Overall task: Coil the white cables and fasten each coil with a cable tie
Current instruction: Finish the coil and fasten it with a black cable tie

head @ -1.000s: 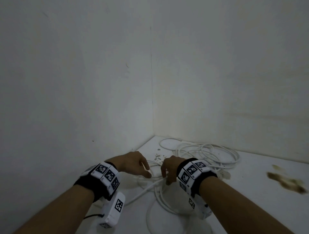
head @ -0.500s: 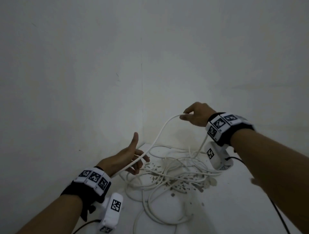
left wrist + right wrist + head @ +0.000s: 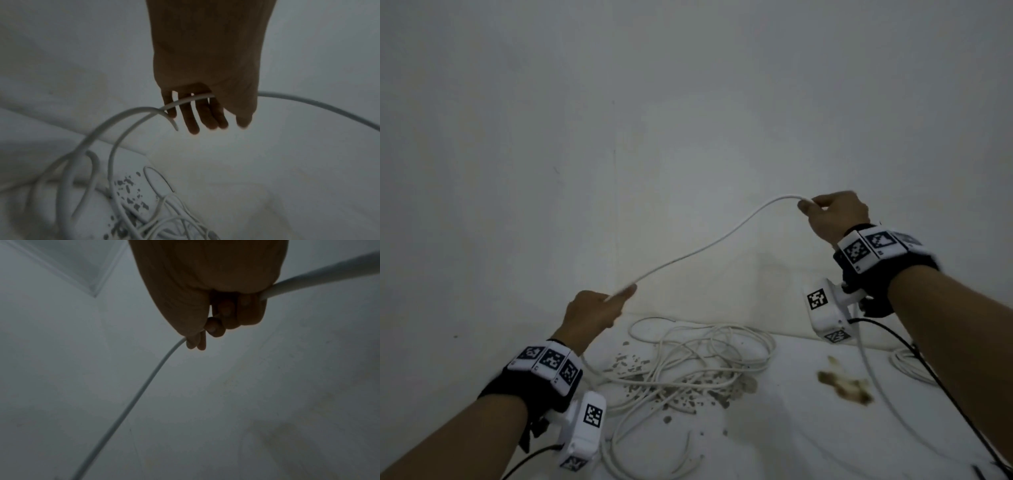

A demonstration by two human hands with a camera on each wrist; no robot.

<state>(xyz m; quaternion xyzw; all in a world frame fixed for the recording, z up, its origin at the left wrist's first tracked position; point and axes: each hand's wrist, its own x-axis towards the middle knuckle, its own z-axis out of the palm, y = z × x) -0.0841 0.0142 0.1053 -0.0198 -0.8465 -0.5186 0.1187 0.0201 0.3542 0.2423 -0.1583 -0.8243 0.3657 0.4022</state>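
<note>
A white cable (image 3: 705,250) stretches in the air between my two hands. My left hand (image 3: 619,298) is low at the left, and the cable crosses its fingers (image 3: 191,113) under the thumb. My right hand (image 3: 811,209) is raised at the right and pinches the cable (image 3: 144,386) between thumb and fingertips, with the other fingers curled. The cable leaves the back of that fist and hangs down. A loose tangle of white cables (image 3: 705,356) lies on the white surface (image 3: 774,428) below, also seen as the tangle (image 3: 164,219) under the left hand. No cable tie shows.
Two white walls meet in a corner (image 3: 614,205) right behind the tangle. Dark flecks (image 3: 633,363) are scattered among the cables, and a brown stain (image 3: 846,383) marks the surface to the right. More white cable (image 3: 907,366) lies at the far right.
Both hands have risen from the tangle. The right hand moved up and to the right, drawing out a length of cable. The left thumb has come down onto the cable.
</note>
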